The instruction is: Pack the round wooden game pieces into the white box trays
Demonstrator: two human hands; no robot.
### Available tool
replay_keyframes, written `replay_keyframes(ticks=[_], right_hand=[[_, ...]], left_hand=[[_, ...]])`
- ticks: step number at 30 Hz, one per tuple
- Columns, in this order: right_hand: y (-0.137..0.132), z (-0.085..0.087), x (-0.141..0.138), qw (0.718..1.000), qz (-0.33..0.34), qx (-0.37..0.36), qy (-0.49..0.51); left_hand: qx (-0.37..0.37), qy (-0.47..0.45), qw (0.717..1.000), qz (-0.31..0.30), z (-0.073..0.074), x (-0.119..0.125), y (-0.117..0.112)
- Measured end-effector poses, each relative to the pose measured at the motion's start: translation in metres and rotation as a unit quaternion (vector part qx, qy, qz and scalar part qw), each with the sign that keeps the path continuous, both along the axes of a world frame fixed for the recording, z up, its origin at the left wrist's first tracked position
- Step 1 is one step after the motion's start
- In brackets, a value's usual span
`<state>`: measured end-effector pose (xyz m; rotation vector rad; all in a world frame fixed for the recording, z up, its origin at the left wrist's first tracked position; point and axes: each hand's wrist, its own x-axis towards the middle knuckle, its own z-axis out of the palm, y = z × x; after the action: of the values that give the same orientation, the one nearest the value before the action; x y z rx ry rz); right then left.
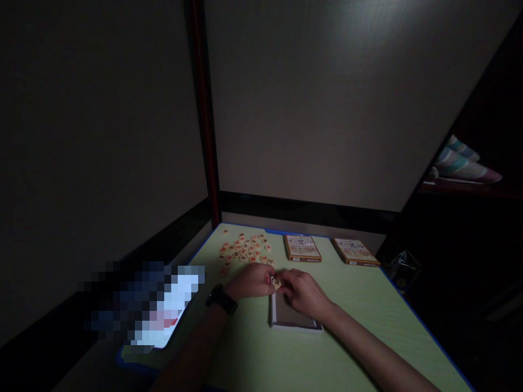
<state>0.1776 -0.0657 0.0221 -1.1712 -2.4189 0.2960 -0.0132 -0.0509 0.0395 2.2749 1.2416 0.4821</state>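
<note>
Room: dim, pale wall behind, a dark red post standing at the far left corner of the desk.
Desk: green top with a blue edge; the light is low, so fine detail is lost.
Left hand: the left hand rests near the middle of the desk, a dark wristwatch on its wrist.
Right hand: the right hand lies just right of it, over the far end of a shallow tray.
Fingers: those of both hands are drawn in and meet on one small piece; we read both as pinching it, though we cannot tell which hand bears it.
Piece: pale and marked, held between the two hands at the tray's far left corner.
Loose pieces: a scatter of round pale discs on the far left of the desk, apart from the hands.
Boxes: two flat printed boxes, one far centre, one to its right.
Near left: a lit screen at the desk's edge.
Far right: folded cloths on a shelf.
Step in hand: we judge this to be single-piece handling at the tray.
Next move calls for: a steady pinch and a short, careful motion, since the piece is small and the light is poor.
</note>
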Motion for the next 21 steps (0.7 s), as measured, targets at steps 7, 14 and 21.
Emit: replay_keyframes(ticks=[7, 14, 21], right_hand=[[0.0000, 0.0025, -0.0006, 0.999, 0.002, 0.022, -0.028], [0.0032, -0.0060, 0.0000, 0.999, 0.012, 0.040, -0.017], [0.0012, -0.0036, 0.0013, 0.999, 0.012, 0.031, -0.013]], left_hand=[[-0.017, -0.003, 1.000, 0.006, 0.0031, 0.0028, -0.0032], [-0.019, 0.006, 1.000, -0.005, 0.0029, 0.0025, -0.0030], [-0.009, 0.012, 1.000, -0.011, 0.0026, 0.0021, -0.0025]])
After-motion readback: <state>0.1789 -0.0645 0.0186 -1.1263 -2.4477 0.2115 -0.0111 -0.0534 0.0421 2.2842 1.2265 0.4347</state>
